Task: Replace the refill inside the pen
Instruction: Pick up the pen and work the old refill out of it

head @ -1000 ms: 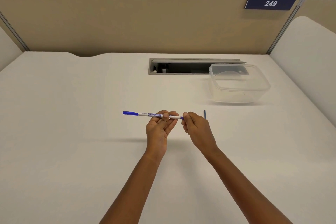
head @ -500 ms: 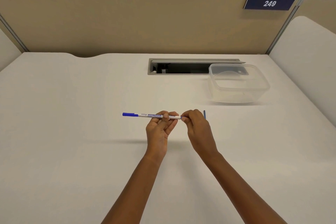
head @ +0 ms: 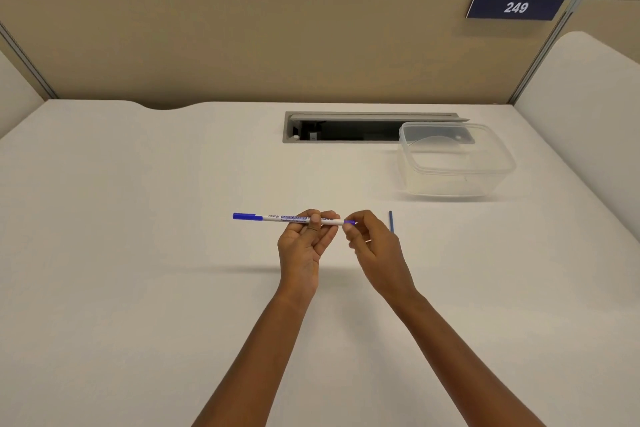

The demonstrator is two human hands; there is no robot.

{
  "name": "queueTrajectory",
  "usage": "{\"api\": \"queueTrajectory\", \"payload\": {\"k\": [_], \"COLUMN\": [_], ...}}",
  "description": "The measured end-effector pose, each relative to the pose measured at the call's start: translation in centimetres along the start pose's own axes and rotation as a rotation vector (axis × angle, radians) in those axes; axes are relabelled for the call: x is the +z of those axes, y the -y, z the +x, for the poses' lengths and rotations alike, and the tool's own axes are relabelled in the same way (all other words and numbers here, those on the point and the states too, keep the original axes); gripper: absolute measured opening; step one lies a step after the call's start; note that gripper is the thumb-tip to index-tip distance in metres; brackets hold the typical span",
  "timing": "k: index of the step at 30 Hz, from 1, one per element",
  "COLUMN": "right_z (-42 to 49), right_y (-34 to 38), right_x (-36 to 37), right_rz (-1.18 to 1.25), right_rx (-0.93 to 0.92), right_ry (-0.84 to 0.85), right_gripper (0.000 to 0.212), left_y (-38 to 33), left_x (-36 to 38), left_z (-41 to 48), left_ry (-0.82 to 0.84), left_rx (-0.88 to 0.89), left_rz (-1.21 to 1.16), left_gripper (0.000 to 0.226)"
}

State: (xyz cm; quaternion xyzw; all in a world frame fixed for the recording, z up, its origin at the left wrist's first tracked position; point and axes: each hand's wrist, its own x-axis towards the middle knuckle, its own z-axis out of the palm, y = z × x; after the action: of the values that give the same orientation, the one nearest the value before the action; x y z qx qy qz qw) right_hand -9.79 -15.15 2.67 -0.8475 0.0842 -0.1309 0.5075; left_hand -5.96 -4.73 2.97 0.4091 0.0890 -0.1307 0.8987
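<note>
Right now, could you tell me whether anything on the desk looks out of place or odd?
Nothing is spilled or damaged. The one stray item is a thin blue stick lying loose beside the right hand.

Over the white table point(head: 138, 253), the left hand point(head: 304, 246) holds a white marker pen point(head: 287, 218) level by its barrel, thumb on top, blue cap pointing left. The right hand point(head: 377, 250) pinches the pen's blue right end between fingertips. Just right of that hand, a thin blue refill point(head: 390, 220) lies on the table. Farther off to the right sits a clear plastic container point(head: 457, 163), partly over a grey cable slot point(head: 346, 128). A sign reading 249 point(head: 516, 7) hangs on the beige partition.
</note>
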Motion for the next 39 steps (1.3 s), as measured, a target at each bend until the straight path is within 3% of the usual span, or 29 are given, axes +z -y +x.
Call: {"api": "queueTrajectory", "payload": {"k": [7,17,20,24,30,33,39], "right_z": [0.4,1.2,0.5,-0.1,0.1,0.1,0.9], "right_y": [-0.2,0.8,0.5,-0.1,-0.3,-0.1,0.6], "right_x": [-0.4,-0.4,-0.3,-0.4,-0.6,-0.6,-0.3], "right_rz": [-0.021,0.371,0.170,0.069,-0.065,0.009,0.336], "right_rx": [-0.032,0.394,0.248,0.006,-0.092,0.001,0.363], "right_ry": [-0.008,0.082,0.006,-0.018,-0.037,-0.012,0.036], "right_gripper": [0.018,0.051,0.041,0.005,0.012,0.029,0.054], "left_y": [0.2,0.3,0.1,0.0,0.1,0.1,0.4], "left_x": [0.1,0.4,0.3,0.1,0.2,0.3,0.4], "left_z": [-0.1,-0.4,-0.3,-0.3,-0.5,-0.6,-0.6], "left_ry": [0.016,0.021,0.015,0.010,0.028,0.039,0.034], "left_rx": [-0.005,-0.004,-0.001,-0.004,-0.001,0.001,-0.007], "left_rz": [0.001,0.020,0.013,0.018,0.025,0.034,0.035], "left_gripper": [0.014,0.017,0.016,0.017,0.017,0.016,0.016]}}
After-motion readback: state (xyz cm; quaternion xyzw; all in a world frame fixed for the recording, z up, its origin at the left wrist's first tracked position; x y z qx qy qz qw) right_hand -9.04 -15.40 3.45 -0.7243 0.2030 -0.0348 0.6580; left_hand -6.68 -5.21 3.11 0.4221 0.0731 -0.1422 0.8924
